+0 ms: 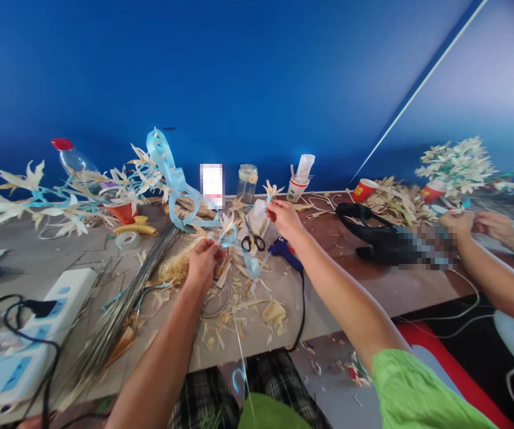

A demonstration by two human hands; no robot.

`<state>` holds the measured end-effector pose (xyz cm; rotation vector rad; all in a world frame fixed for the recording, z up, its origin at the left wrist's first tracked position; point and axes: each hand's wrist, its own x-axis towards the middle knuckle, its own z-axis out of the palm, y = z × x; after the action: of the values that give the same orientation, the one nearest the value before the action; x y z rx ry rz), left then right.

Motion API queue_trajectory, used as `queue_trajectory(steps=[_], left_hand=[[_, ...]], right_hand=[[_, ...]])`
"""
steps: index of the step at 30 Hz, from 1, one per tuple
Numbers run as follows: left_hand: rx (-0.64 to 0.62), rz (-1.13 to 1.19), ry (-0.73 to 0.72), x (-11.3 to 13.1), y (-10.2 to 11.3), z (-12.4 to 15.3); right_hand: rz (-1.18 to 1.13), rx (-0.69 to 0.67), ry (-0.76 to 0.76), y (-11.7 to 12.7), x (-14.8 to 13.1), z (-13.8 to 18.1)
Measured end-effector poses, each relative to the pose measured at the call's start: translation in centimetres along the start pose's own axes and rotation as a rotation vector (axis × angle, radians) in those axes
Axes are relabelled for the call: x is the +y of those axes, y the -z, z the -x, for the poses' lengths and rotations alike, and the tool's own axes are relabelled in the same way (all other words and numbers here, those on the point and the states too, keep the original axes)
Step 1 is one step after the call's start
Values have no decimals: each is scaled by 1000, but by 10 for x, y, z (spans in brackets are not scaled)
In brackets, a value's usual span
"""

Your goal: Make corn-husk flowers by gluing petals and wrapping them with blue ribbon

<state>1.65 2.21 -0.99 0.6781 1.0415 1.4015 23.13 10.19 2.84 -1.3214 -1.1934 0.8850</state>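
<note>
My left hand (203,260) is closed on a pale straw-coloured flower (227,225) wrapped with light blue ribbon. My right hand (286,218), farther up and to the right, pinches a smaller flower (271,190) that points upward. Between and below the hands lie black-handled scissors (253,242). A blue glue gun (286,251) rests just under my right wrist. Long light blue ribbon (177,179) loops up behind my left hand. Beside that hand are a tangle of fine pale fibre (176,265) and a bundle of thin wires (127,316). My fingertips partly hide both stems.
Finished flower stems (64,217) spread at the left. A white power strip (46,333) with black cords stands near the front left. A glass jar (247,183) and a paper cup (296,189) are at the back. At the right a co-worker's hands (457,225) work beside a black bag (373,235).
</note>
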Motion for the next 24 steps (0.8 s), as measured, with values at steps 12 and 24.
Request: queue_trajectory(steps=[12,24], left_hand=[[-47,-70,-37,0,-4,6],[-27,-52,28,2,-5,4]], right_hand=[[-310,-162,55,-36,-22,110],[-88,114,3,-6,22,58]])
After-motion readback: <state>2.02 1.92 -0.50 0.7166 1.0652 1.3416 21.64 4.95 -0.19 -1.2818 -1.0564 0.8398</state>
